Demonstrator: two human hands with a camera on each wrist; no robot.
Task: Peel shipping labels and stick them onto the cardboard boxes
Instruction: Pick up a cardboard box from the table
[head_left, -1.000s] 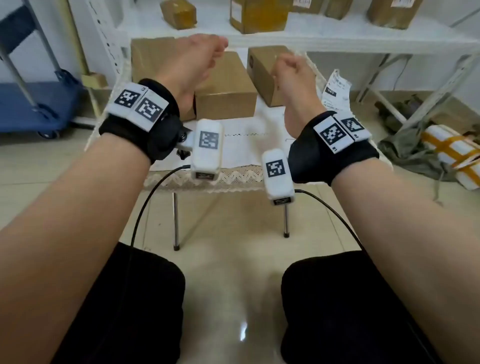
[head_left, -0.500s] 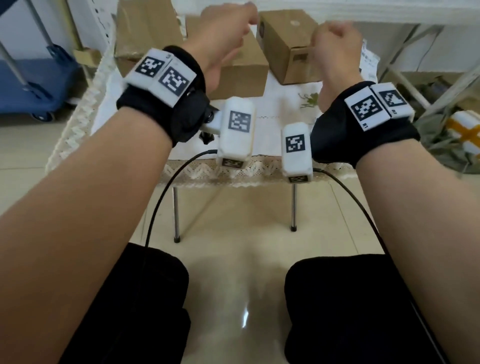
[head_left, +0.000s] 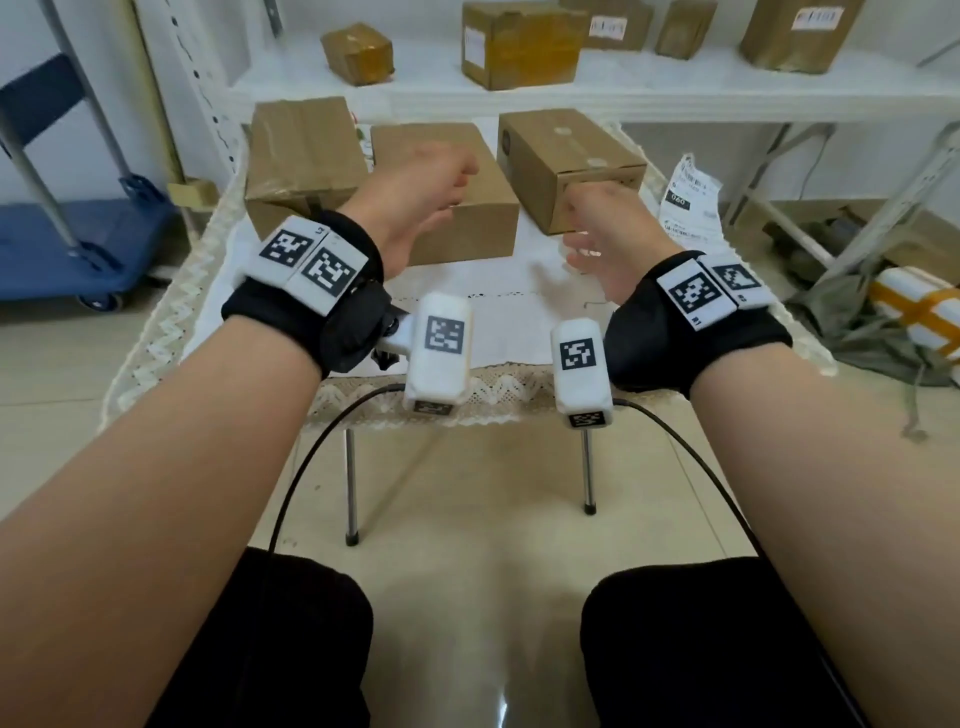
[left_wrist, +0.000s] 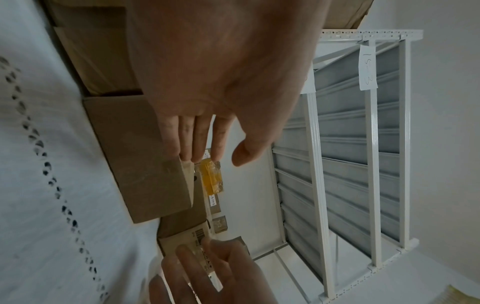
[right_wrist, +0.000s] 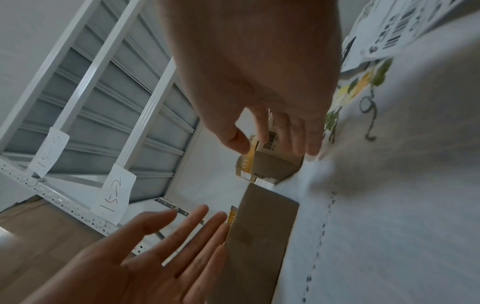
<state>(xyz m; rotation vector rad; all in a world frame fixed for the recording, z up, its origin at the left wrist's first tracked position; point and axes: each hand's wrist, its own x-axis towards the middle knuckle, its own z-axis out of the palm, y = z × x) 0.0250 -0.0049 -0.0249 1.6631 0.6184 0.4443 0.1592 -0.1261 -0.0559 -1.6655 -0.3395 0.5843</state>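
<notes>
Three cardboard boxes stand on a small table with a white cloth (head_left: 498, 322): a left box (head_left: 301, 156), a middle box (head_left: 441, 156) and a right box (head_left: 566, 156). A strip of shipping labels (head_left: 688, 200) hangs at the table's right edge. My left hand (head_left: 415, 197) hovers over the middle box (left_wrist: 135, 144) with straight fingers (left_wrist: 197, 139) and holds nothing. My right hand (head_left: 602, 234) is raised in front of the right box (right_wrist: 275, 166), fingers (right_wrist: 293, 133) loosely spread, empty. Both palms face each other.
A white shelf (head_left: 571, 98) behind the table carries several more taped boxes, some with labels. A blue trolley (head_left: 67, 239) stands at the left. Bags and a wrapped parcel (head_left: 914, 317) lie on the floor at the right. My knees are below the table's front edge.
Both hands were curled a second ago; now their fingers have straightened and spread. The hands have dropped slightly lower in front of the boxes as the head view shifted.
</notes>
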